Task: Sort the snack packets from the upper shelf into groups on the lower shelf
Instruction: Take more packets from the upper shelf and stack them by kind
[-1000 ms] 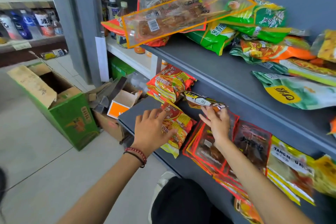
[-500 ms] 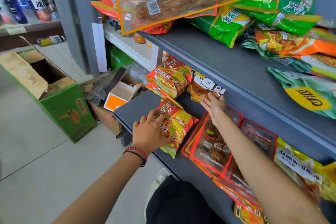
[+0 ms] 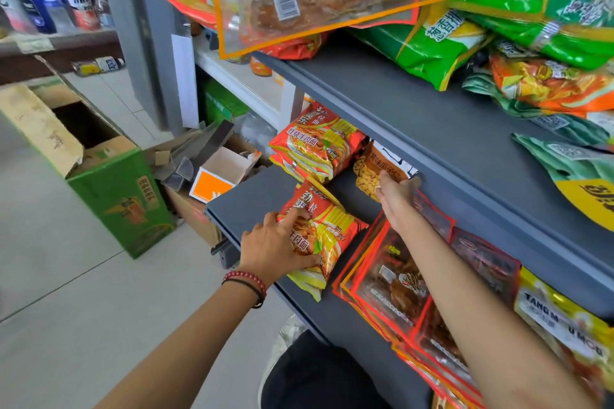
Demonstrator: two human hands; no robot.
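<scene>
Roughly midway, I judge. On the lower shelf (image 3: 252, 196), a noodle stack (image 3: 315, 146) sits beyond the left grip (image 3: 279, 249), which clasps a loose noodle packet (image 3: 335, 229). The right grip (image 3: 395, 192) rests on a seed packet (image 3: 375, 166); whether it is pinching or pushing, I cannot tell. Above both, the upper shelf (image 3: 415, 116) is heaped with unsorted snack packets (image 3: 428, 46). A green carton (image 3: 123, 196) stands on the tiled floor (image 3: 66, 276) to the left.

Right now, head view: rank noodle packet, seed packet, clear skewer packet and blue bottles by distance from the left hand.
1. Noodle packet: lower shelf front, under the left hand, touching.
2. Seed packet: back of the lower shelf, held by the right hand.
3. Clear skewer packet: upper shelf, overhanging its edge.
4. Blue bottles: far shelf, upper left.
</scene>
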